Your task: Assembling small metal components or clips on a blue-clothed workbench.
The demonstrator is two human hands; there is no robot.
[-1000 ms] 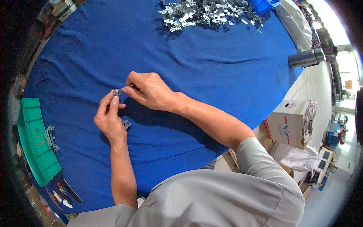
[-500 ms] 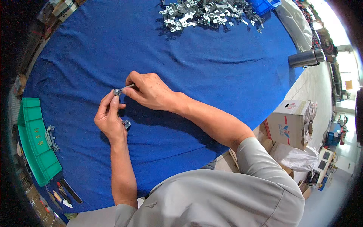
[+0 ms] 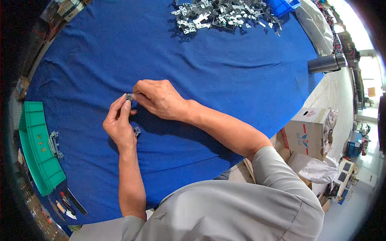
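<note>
Over the blue cloth, my left hand (image 3: pixel 120 124) is closed, pinching a small silvery metal part (image 3: pixel 128 97) between thumb and fingertips. My right hand (image 3: pixel 163 99) is closed on a thin metal rod (image 3: pixel 137 92), whose end meets the small part; most of the rod is hidden in the fingers. Another small metal piece (image 3: pixel 137 130) shows beside my left palm, and I cannot tell whether the hand touches it.
A pile of loose metal brackets (image 3: pixel 225 16) lies at the far side by a blue bin (image 3: pixel 283 6). At the left are a green tray (image 3: pixel 38 158), a stack of metal strips (image 3: pixel 55 145) and several hand tools (image 3: pixel 66 203). A dark flask (image 3: pixel 326 63) lies at the right edge.
Both hands have shifted slightly, the left one a little to the right. The fingers of my right hand have turned, and less of the rod shows now.
</note>
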